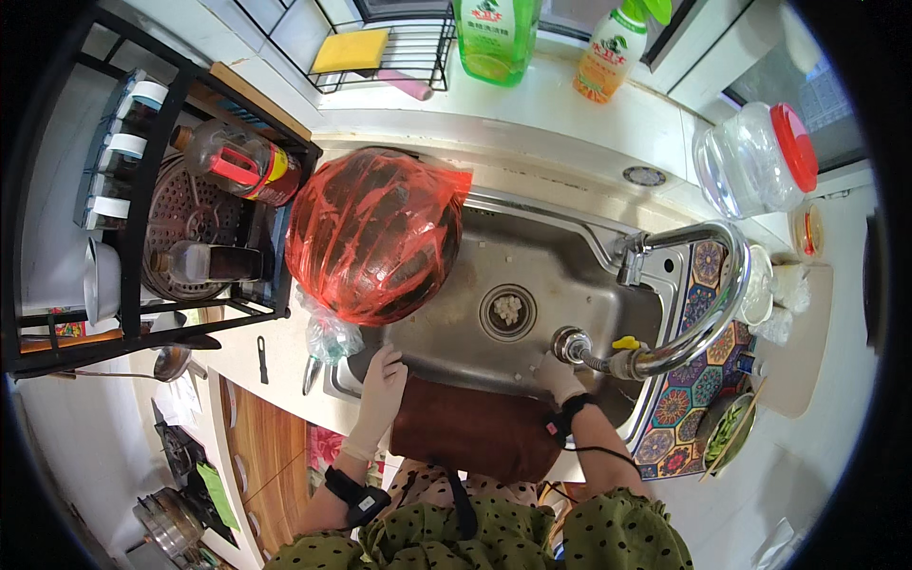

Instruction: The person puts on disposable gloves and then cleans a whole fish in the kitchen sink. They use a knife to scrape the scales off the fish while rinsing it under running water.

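Observation:
My left hand (383, 385), in a pale glove, is at the front left corner of the stainless steel sink (456, 349). Its fingers are apart and seem to hold nothing; a knotted clear plastic bag (333, 340) lies just beyond. My gloved right hand (559, 377) reaches into the basin below the faucet's spray head (571, 345), its fingertips partly hidden. Between my forearms hangs a smooth brown sheet, perhaps an apron (474, 431). White scraps (507, 309) sit in the drain strainer, with small bits scattered around the basin.
A large round thing in a red plastic bag (374, 235) overhangs the sink's left side. The chrome faucet (737, 285) arches over the right. A black rack (135, 285) with bottles stands left. A bowl of green vegetable pieces with chopsticks (728, 431) sits right. Detergent bottles (496, 39) line the sill.

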The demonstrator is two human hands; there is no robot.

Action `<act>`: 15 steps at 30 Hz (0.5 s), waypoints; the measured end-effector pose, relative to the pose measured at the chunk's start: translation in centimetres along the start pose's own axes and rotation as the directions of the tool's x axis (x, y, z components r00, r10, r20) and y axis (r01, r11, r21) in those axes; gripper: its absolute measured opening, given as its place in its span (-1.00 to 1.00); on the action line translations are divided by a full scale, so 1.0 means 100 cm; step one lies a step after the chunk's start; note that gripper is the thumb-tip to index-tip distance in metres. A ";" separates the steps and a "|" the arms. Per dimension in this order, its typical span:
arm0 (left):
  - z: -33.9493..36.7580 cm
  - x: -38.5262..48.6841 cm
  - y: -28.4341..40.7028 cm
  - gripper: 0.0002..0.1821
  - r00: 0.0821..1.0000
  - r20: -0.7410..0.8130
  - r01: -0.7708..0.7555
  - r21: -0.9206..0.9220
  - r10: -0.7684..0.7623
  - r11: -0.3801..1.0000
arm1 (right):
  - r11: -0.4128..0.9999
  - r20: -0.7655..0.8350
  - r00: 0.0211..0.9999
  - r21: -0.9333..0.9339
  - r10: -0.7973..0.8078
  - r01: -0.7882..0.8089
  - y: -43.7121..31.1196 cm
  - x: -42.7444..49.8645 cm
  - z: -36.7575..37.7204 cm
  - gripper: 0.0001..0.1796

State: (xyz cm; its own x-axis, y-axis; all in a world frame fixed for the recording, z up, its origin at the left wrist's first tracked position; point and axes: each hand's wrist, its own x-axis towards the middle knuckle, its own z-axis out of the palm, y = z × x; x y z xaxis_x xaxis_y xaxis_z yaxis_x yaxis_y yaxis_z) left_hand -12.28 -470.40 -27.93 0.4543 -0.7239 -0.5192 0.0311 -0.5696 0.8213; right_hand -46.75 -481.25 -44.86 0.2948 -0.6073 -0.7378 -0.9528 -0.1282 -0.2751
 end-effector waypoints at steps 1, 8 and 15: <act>-0.002 -0.001 0.002 -0.51 1.000 0.016 -0.013 0.048 0.012 0.999 | 0.999 -0.035 0.999 -0.012 0.038 -0.038 -0.004 -0.002 0.000 -0.57; -0.025 -0.003 0.000 -0.55 0.987 0.113 -0.139 0.244 0.114 0.960 | 0.953 0.219 0.934 -0.177 0.283 -0.247 0.014 0.008 0.044 -0.51; -0.066 0.006 -0.005 -0.56 0.990 0.116 -0.105 0.182 0.084 0.978 | 0.877 0.280 0.960 -0.467 0.023 0.115 0.030 0.006 0.038 -0.61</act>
State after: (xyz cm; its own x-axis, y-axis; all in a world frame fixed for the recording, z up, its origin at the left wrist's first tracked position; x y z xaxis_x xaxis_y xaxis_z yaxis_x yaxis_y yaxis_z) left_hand -6.14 -467.98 -27.09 0.3487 -0.8097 -0.4720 -0.1795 -0.5520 0.8143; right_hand -49.11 -479.06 -48.47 0.2813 -0.3667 -0.8868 -0.8355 -0.5481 -0.0383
